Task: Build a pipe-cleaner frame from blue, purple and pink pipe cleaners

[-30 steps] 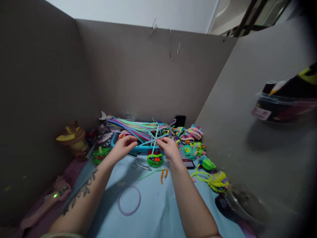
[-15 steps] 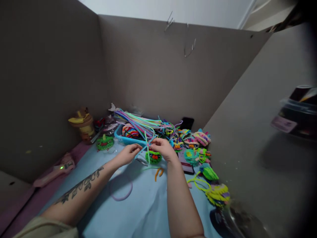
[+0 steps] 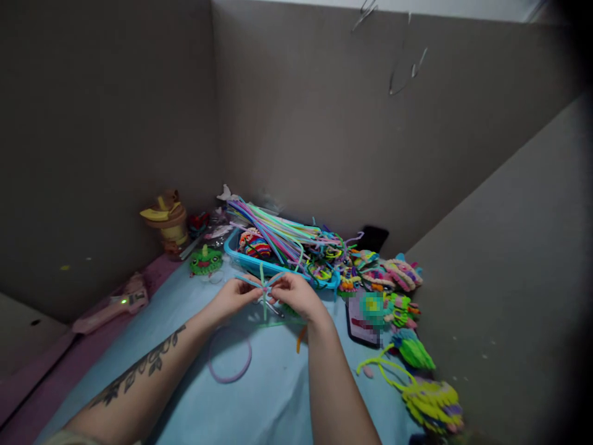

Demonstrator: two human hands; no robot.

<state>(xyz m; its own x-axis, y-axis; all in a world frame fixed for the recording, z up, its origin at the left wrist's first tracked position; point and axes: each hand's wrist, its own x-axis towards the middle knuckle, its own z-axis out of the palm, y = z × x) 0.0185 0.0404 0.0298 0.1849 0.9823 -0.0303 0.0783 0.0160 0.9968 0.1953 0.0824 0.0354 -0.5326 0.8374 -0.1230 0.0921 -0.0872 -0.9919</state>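
Light blue and pale green pipe cleaners [image 3: 262,272], crossed in a star, are pinched near their centre between both hands. My left hand [image 3: 237,296] grips the star from the left, fingers closed on a blue arm. From the other side, my right hand [image 3: 297,298] pinches close to the middle, its fingertips almost meeting those of the left. A thin metal tool [image 3: 277,311], its kind unclear, lies just behind the star. A pale green pipe cleaner [image 3: 282,323] and a bent orange one [image 3: 299,341] rest near my right wrist, which partly hides the orange piece.
Behind the hands stands a blue basket [image 3: 254,264] with many coloured pipe cleaners [image 3: 278,232]. A purple ring [image 3: 230,378] lies in front. On the right are a phone [image 3: 364,334] and several fuzzy figures [image 3: 430,402]; on the left, a green figure [image 3: 205,261] and a pink glue gun [image 3: 123,306].
The camera view has tilted down and turned left. Both hands have come closer together at the star's centre, lower and nearer to me, and the right hand now covers most of a green figure.
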